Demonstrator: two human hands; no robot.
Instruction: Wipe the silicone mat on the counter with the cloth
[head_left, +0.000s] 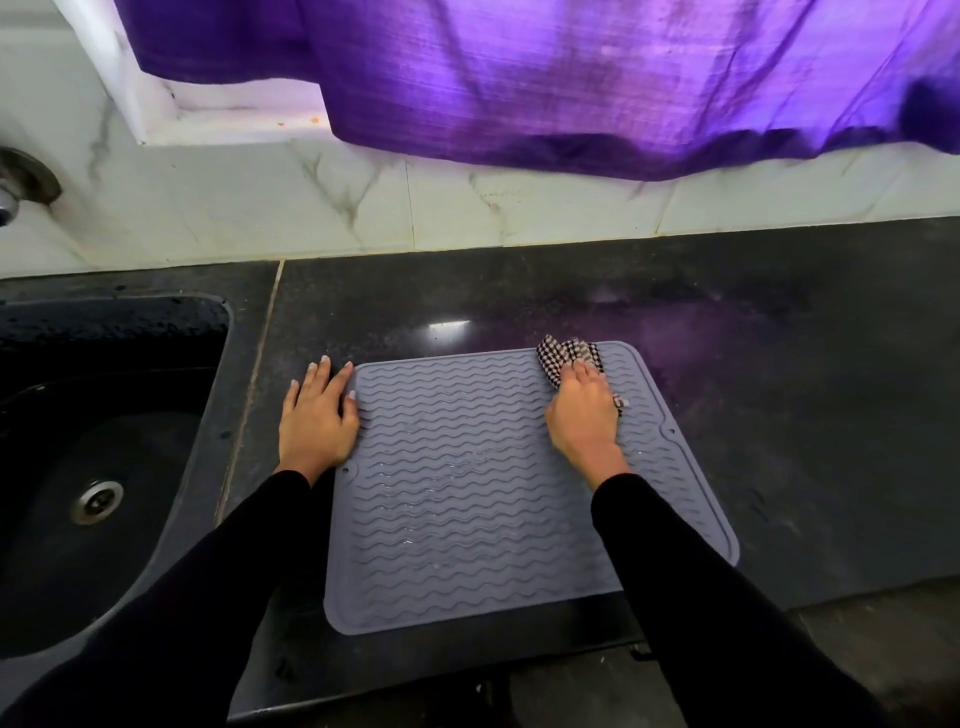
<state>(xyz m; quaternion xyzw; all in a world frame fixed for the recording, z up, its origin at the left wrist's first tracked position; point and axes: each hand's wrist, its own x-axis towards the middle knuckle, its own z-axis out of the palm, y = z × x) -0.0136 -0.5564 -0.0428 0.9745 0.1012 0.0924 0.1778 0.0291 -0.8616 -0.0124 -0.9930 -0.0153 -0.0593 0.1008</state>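
Note:
A grey silicone mat (457, 483) with wavy ridges lies flat on the dark counter (779, 389), its near edge close to the counter's front. Wet streaks glisten across its middle. A black-and-white checked cloth (563, 356) is bunched at the mat's far right corner, and my right hand (584, 410) grips it against the mat. My left hand (318, 415) lies flat with straight fingers at the mat's far left corner, partly on the counter and partly on the mat's edge. Both arms wear black sleeves.
A dark sink (98, 467) with a metal drain (97, 501) sits to the left of the mat. A tap fitting (21, 187) shows at the left edge. Marble-look tiles (467, 208) back the counter, and a purple curtain (623, 78) hangs above.

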